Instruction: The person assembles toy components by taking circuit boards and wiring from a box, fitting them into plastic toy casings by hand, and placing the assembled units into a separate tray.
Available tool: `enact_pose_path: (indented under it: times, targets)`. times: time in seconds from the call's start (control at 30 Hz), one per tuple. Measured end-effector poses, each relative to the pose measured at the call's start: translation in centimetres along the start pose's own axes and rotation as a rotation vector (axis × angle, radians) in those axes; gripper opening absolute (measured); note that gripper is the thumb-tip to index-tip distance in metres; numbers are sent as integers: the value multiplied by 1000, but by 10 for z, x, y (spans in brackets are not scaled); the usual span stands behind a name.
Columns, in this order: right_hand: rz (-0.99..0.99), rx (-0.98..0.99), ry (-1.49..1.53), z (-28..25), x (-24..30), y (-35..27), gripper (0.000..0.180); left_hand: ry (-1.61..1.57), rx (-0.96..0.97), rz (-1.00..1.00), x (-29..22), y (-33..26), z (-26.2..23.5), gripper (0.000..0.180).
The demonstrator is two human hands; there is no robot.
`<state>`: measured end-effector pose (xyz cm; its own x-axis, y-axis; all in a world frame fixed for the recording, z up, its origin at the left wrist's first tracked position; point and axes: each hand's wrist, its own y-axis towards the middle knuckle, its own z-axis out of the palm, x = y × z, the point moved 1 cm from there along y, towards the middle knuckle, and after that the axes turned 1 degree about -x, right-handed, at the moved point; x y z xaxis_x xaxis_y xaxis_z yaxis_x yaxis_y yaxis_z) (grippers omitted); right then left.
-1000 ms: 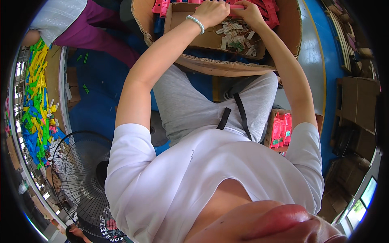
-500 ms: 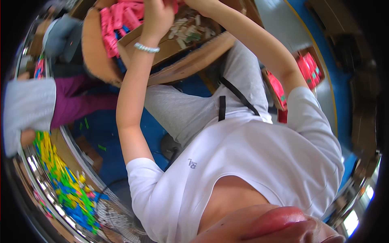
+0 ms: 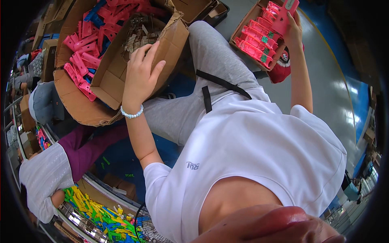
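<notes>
From my remote seat I see the pink plastic piece [image 3: 283, 18] at the top right, over the far end of a small cardboard box [image 3: 254, 14]. The right hand [image 3: 294, 30] has its grip clamped on that piece; I can't tell whether it touches the pink parts [image 3: 259, 42] standing in rows there. My left hand [image 3: 142, 73] has its grip apart, fingers extended and thumb spread, at an inner carton [image 3: 111, 81] holding small pale pieces [image 3: 139, 34]; contact is unclear to me. That carton sits in a big cardboard box [image 3: 85, 111] among loose pink parts and a few blue ones. Farther left, someone in purple trousers [image 3: 87, 146] stands beside a surface [image 3: 109, 194] heaped with yellow, green and blue pieces [image 3: 95, 210].
</notes>
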<state>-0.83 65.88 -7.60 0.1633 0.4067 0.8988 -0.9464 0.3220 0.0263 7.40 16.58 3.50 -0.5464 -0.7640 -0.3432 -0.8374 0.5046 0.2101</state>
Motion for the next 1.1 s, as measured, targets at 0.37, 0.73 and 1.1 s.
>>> enact_pose_path:
  times: [0.37, 0.73, 1.1]
  targets:
    - [-606, 145, -1468, -55, -26, 6, 39, 54, -97, -147, 3, -12, 16, 54]
    - [-66, -199, -1428, -50, -8, 4, 47, 140, -204, -127, 2, -19, 23, 44]
    - [-505, 1034, -1895, -61, -24, -10, 67, 204, -294, -92, 7, -24, 29, 37]
